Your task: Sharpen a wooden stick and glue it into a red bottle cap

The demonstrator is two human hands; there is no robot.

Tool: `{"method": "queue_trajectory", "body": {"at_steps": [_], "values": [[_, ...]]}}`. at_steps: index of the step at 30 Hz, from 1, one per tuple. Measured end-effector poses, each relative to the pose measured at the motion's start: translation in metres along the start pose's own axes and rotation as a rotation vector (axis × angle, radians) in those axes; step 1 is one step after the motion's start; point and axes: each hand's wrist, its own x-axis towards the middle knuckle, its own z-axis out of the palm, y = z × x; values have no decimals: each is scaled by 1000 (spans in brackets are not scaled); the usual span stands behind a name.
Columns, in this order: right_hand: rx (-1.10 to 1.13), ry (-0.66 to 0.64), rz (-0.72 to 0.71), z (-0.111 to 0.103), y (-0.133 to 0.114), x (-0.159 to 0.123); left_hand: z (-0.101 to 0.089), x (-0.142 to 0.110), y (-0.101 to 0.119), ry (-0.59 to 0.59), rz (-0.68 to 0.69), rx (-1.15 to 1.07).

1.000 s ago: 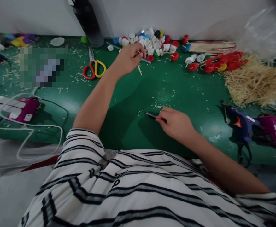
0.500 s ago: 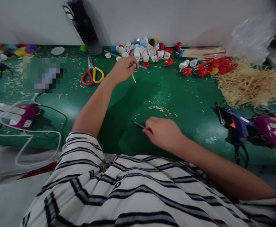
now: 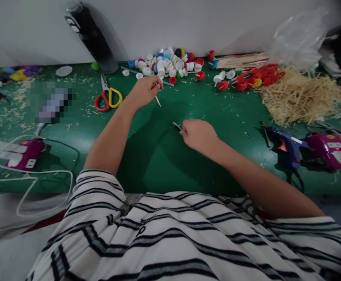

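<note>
My left hand [image 3: 147,91] is closed round a thin wooden stick [image 3: 158,101], whose pointed end slants down toward the table. It hovers just in front of a pile of bottle caps [image 3: 170,64], mostly white with some red, blue and black. Nearer my body, my right hand [image 3: 201,134] is a fist round a slim knife [image 3: 176,126]; only its narrow metal end sticks out to the left. The two hands are apart, and the stick and knife do not touch. Scissors [image 3: 109,95] with red and yellow handles lie left of my left hand.
A dark bottle [image 3: 96,43] stands against the wall. At right are red caps on sticks [image 3: 246,80], a heap of wood shavings [image 3: 301,95], a blue glue gun [image 3: 287,146] and a purple power socket [image 3: 331,150]. A white cable [image 3: 53,171] loops at left.
My right hand has moved forward, away from my body, with the knife. The few shavings in front of it no longer show. My left hand keeps the stick near the caps. The view has shifted slightly.
</note>
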Motion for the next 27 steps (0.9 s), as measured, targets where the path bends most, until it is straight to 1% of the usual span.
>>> {"method": "queue_trajectory", "body": {"at_steps": [2, 4, 8, 10, 12, 14, 15, 17, 19, 20, 22, 24, 27], "values": [[-10, 23, 62, -1, 19, -3, 2, 0, 1, -20, 1, 16], [23, 68, 84, 0, 33, -8, 3, -1, 1, -40, -3, 29], [229, 218, 4, 2, 50, -27, 4, -3, 4, -77, -9, 31], [287, 275, -73, 0, 59, -42, 5, -4, 7, -86, 3, 14], [289, 251, -189, -2, 74, -60, 7, -4, 11, -96, 18, 2], [266, 178, -290, -5, 95, -78, 9, -3, 14, -112, 30, -2], [243, 172, -326, -6, 108, -86, 11, -3, 15, -122, 37, -1], [183, 197, -357, -5, 132, -98, 14, -2, 16, -137, 51, 3], [131, 216, -367, -2, 150, -104, 17, -2, 18, -147, 61, 6], [106, 220, -368, 0, 155, -105, 19, -2, 19, -149, 64, 7], [76, 229, -404, 6, 157, -99, 21, -3, 22, -152, 71, 9], [67, 235, -471, 10, 150, -86, 23, -4, 25, -158, 83, 5], [59, 245, -533, 12, 135, -56, 27, -6, 31, -168, 105, -8]]}}
